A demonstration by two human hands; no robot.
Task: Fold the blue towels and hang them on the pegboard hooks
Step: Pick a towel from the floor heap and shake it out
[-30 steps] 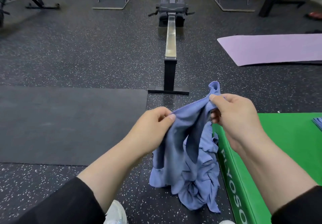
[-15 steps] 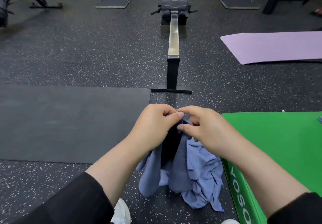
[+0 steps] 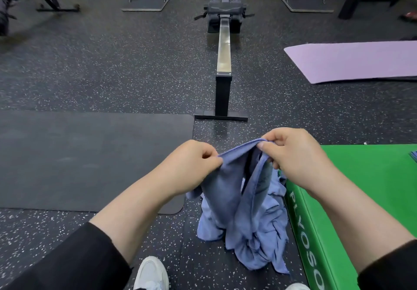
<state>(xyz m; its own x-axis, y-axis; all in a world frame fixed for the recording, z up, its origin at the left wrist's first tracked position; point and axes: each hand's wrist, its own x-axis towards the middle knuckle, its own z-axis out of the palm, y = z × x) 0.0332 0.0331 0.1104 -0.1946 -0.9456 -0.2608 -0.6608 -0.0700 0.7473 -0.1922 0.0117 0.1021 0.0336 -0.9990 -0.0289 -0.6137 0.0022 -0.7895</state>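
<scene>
A crumpled blue towel [image 3: 246, 217] hangs in front of me, its lower part bunched on the speckled floor beside the green box. My left hand [image 3: 191, 165] pinches its upper edge on the left. My right hand [image 3: 293, 152] pinches the same edge on the right, slightly higher. The edge runs stretched between both hands, and the cloth sags in folds below. A corner of another blue towel [image 3: 413, 156] lies on the green box at the right edge. No pegboard is in view.
A green plyo box [image 3: 352, 199] stands at my right. A black mat [image 3: 90, 159] lies on the left, a rowing machine [image 3: 223, 59] straight ahead, a purple mat [image 3: 352, 62] far right. My white shoe [image 3: 150, 274] is below. Equipment frames line the back wall.
Half a second ago both hands met at one point on the towel; now they have drawn apart, stretching the top edge between them. The towel hangs more open.
</scene>
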